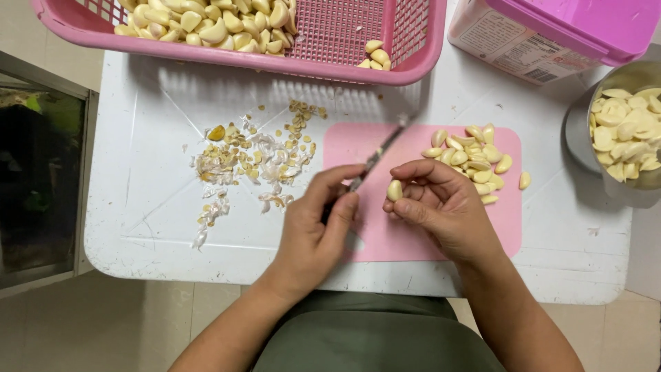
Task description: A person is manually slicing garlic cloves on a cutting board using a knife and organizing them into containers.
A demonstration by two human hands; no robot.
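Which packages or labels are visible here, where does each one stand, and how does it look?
Container: top right of the white table, beside the pink basket; boxy, pale body under a pink-magenta lid.
Label: on the container's side facing the camera; white rectangle with small dark print and a barcode.
No signs or screens are in view.

Bare white tabletop (151, 227) lies open left of the left hand (313, 231); a pink plastic basket (275, 58) blocks beyond, a steel bowl (585, 148) far right.
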